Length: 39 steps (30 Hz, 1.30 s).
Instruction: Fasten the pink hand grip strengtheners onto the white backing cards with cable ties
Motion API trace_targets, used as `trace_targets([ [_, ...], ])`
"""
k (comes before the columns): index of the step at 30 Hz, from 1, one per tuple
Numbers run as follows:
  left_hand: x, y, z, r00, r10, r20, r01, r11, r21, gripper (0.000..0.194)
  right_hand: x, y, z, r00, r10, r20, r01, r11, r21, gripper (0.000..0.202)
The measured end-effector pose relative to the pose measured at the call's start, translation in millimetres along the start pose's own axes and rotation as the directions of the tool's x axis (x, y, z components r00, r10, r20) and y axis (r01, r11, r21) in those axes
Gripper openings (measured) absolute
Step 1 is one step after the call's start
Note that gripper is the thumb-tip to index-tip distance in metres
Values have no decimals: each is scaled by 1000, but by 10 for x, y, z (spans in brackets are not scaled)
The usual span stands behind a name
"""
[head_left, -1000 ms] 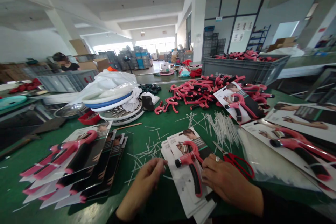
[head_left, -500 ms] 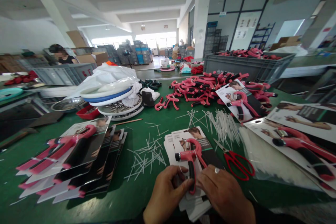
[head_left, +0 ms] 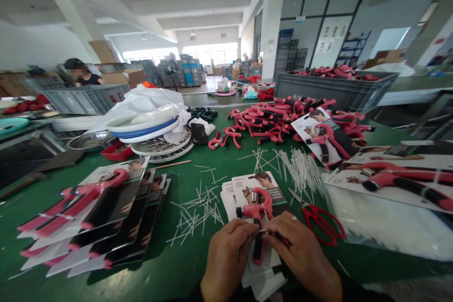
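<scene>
A pink-and-black hand grip strengthener lies on a printed backing card, on top of a small pile of such cards in front of me. My left hand is closed at the strengthener's black handle, thumb and fingertips pinching at a white cable tie. From the other side my right hand pinches the same tie, its fingertips nearly meeting the left ones. The tie crosses the handle; how far it loops round is hidden by my fingers. Red-handled scissors lie just right of my right hand.
Carded strengtheners are stacked at left and right, the latter over a clear plastic bag. Loose cable ties are scattered on the green table. Behind are a heap of strengtheners, a grey crate and stacked round trays.
Both hands have risen slightly on the handle, and their fingertips have come together at the tie. The carded strengthener at far right has shifted and now lies turned more level.
</scene>
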State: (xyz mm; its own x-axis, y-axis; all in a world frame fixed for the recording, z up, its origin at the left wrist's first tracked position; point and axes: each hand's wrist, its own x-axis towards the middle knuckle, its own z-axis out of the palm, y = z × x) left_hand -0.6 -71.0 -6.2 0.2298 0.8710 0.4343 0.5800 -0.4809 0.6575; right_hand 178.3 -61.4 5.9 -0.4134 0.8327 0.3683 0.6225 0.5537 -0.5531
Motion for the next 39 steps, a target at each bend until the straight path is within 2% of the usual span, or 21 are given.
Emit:
trace_targets([
  [3, -8, 0, 2, 998, 59, 9, -60, 989, 138, 22, -28, 0, 31, 998, 0, -62, 2, 999, 36, 9],
  [6, -16, 6, -2, 996, 86, 2, -85, 976, 202, 23, -44, -2, 44, 997, 2, -79, 2, 999, 49, 11],
  [20, -14, -36, 18, 982, 175, -75, -159, 970, 183, 22, -49, 19, 61, 998, -1, -60, 4, 999, 51, 12],
  [26, -7, -35, 24, 980, 186, -70, -170, 967, 192, 21, -40, 28, 60, 997, -2, -73, 6, 998, 59, 11],
  [34, -17, -11, 20, 985, 163, -51, -156, 981, 114, 18, -37, 15, 61, 998, -10, -67, 14, 998, 56, 12],
  [39, 51, -16, 35, 991, 128, -40, -132, 985, -109, 12, -20, 9, 34, 999, -11, -44, 14, 998, 66, 12],
])
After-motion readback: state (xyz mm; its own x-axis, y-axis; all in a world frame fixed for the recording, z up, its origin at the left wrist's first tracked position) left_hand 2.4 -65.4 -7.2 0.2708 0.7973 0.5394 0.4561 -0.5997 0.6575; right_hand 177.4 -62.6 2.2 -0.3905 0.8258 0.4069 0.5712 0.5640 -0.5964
